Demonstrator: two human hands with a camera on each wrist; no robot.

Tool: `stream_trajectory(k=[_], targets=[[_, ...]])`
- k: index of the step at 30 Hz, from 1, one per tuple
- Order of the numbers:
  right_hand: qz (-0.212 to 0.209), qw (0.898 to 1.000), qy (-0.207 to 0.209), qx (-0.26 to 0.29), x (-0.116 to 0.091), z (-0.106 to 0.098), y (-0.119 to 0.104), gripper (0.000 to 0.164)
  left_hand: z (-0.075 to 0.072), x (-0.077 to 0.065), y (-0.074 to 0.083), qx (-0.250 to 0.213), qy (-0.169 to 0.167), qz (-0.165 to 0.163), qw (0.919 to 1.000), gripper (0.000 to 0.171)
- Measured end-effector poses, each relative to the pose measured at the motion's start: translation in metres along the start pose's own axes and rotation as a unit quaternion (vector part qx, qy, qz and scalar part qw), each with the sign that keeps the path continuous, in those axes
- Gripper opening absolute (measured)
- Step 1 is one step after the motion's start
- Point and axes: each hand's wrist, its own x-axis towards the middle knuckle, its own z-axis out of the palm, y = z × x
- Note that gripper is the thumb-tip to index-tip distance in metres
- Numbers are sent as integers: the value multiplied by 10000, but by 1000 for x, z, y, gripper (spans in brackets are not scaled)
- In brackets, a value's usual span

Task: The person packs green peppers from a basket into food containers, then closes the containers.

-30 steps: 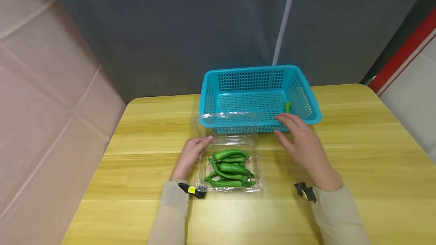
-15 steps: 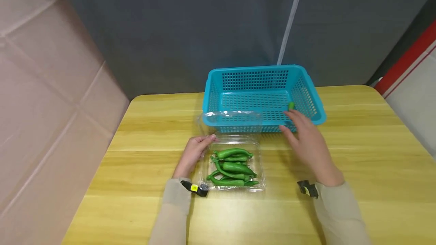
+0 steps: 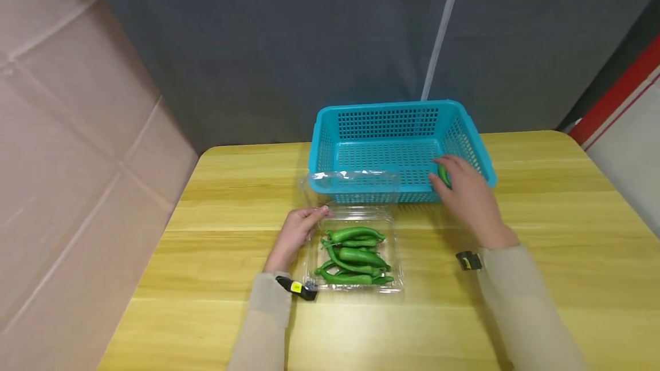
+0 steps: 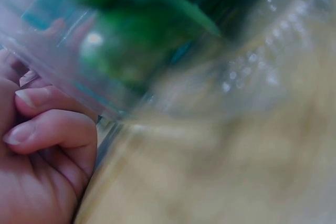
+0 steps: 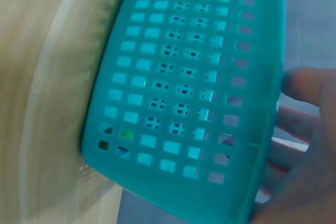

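Observation:
My left hand [image 3: 295, 232] pinches the left edge of a clear plastic clamshell box [image 3: 396, 245] near its hinge. Inside the box lie several green chili peppers [image 3: 361, 255], and its transparent lid [image 3: 356, 188] stands raised against the basket. In the left wrist view the fingers [image 4: 63, 129] curl at the box's edge, below blurred peppers. My right hand [image 3: 466, 199] reaches over the near right rim of a blue plastic basket [image 3: 387, 107], thumb and fingers spread around one green chili pepper [image 3: 444, 175] inside. The right wrist view shows the fingers [image 5: 294, 124] over the rim, above the basket's perforated side.
Box and basket stand on a light wooden table [image 3: 216, 216], the basket at its back edge. A dark grey curtain [image 3: 258, 44] hangs behind, and a pale wall [image 3: 62, 159] rises at the left.
My right hand has moved farther over the basket's rim, and its fingers now cover part of the single pepper. The left hand keeps its hold on the box. The view has shifted slightly.

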Motion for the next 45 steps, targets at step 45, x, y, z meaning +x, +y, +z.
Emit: stream_trajectory(k=[45], targets=[[971, 9422, -3117, -749, 68, 12, 39, 53, 11, -12, 2, -7, 80, -86, 9999, 44]])
